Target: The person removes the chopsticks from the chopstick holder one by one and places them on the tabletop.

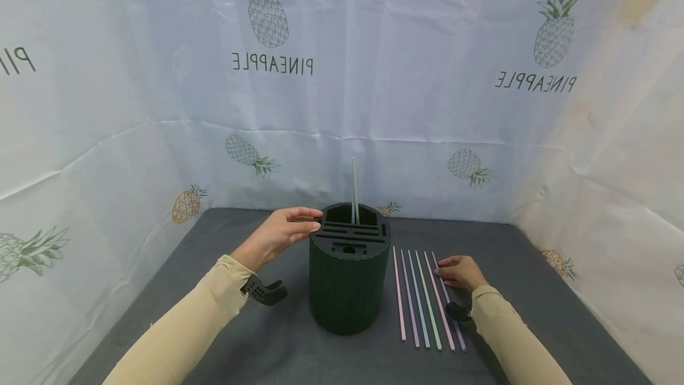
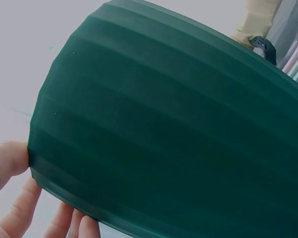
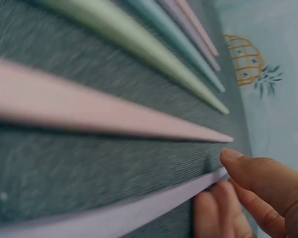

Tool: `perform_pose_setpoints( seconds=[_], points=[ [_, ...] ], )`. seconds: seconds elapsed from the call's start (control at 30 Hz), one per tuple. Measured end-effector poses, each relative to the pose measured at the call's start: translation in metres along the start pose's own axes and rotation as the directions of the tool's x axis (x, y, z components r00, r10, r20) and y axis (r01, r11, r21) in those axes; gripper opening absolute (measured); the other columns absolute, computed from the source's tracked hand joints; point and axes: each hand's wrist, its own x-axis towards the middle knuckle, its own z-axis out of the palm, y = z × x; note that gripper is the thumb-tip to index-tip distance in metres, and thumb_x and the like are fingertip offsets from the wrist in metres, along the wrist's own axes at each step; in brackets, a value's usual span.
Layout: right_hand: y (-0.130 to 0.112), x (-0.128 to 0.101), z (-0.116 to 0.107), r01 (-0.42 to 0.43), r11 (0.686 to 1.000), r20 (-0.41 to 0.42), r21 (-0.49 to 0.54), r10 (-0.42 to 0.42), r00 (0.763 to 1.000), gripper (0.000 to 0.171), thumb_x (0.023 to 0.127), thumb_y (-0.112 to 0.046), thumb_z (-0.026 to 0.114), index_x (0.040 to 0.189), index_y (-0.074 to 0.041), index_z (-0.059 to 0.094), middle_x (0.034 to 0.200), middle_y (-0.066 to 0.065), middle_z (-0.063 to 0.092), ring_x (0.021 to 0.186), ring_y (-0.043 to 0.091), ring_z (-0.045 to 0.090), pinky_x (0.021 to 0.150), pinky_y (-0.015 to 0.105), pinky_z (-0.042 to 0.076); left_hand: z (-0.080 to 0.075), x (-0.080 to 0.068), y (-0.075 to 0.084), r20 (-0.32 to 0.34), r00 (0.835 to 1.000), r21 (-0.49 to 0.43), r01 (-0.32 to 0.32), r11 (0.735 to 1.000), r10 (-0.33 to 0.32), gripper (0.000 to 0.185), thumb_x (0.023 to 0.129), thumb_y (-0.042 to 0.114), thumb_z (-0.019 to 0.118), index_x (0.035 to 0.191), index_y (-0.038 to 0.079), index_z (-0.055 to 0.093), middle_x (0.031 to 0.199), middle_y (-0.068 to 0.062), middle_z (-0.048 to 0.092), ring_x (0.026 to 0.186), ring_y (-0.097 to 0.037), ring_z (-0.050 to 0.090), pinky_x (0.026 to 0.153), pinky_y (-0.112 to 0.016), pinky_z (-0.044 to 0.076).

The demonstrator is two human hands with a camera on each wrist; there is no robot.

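A dark green knife block (image 1: 347, 290) stands upright with a black slotted top (image 1: 352, 232). Two pale chopsticks (image 1: 355, 189) rise from its rear opening. At the left rim, my left hand (image 1: 283, 230) touches the block with thumb and fingers fairly straight; the left wrist view shows these fingertips (image 2: 20, 198) along its edge. To the block's right, my right hand (image 1: 458, 272) pinches the rightmost purple chopstick (image 3: 174, 196) near its far end. Beside it lies a pink chopstick (image 3: 114, 116), then a green one (image 3: 154, 47), in a row.
More chopsticks, blue (image 1: 419, 302), purple (image 1: 410, 302) and pink (image 1: 399, 296), lie parallel between the block and my right hand. Dark grey cloth (image 1: 256, 343) covers the table. A white pineapple-print curtain (image 1: 374, 106) encloses the back and sides.
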Motion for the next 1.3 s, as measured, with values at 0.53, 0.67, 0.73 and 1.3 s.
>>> perform_pose_setpoints(
  seconds=[0.53,0.67,0.73,1.3],
  points=[
    [-0.106,-0.022,-0.021,0.212,0.942,0.040,0.259,-0.230,0.972,0.064,0.095,-0.030,0.063,0.143,0.003,0.039,0.134,0.015,0.050,0.099,0.001,0.063,0.099,0.032,0.051,0.000,-0.001,0.000,0.002,1.000,-0.003,-0.009,1.000,0.009,0.047,0.093,0.008,0.063,0.138,0.000,0.050,0.147,-0.017,0.040,0.134,-0.031,0.043,0.114,-0.045,0.036],
    [-0.149,-0.032,-0.019,0.334,0.863,-0.005,0.378,-0.359,0.933,0.052,0.094,-0.028,0.065,0.137,-0.004,0.047,0.128,0.008,0.051,0.106,0.006,0.061,0.096,0.026,0.052,0.001,-0.001,0.000,0.003,1.000,0.000,-0.007,1.000,0.007,0.048,0.093,0.008,0.063,0.138,0.000,0.049,0.147,-0.017,0.040,0.134,-0.032,0.043,0.114,-0.045,0.036],
    [-0.169,-0.037,-0.016,0.395,0.809,-0.028,0.435,-0.427,0.904,0.046,0.094,-0.025,0.065,0.133,-0.006,0.050,0.127,0.006,0.052,0.110,0.011,0.060,0.096,0.026,0.052,0.001,-0.001,0.000,0.002,1.000,0.000,-0.007,1.000,0.007,0.048,0.093,0.008,0.063,0.138,-0.001,0.049,0.147,-0.017,0.040,0.135,-0.032,0.043,0.114,-0.046,0.036],
    [-0.260,-0.033,0.041,0.476,0.729,0.039,0.492,-0.565,0.824,0.027,0.091,-0.008,0.067,0.117,-0.007,0.061,0.112,0.005,0.058,0.111,0.022,0.059,0.094,0.033,0.054,-0.001,-0.001,-0.001,0.004,1.000,0.000,-0.010,1.000,0.010,0.048,0.093,0.009,0.064,0.138,0.000,0.049,0.146,-0.017,0.041,0.134,-0.031,0.043,0.114,-0.045,0.036]
  ],
)
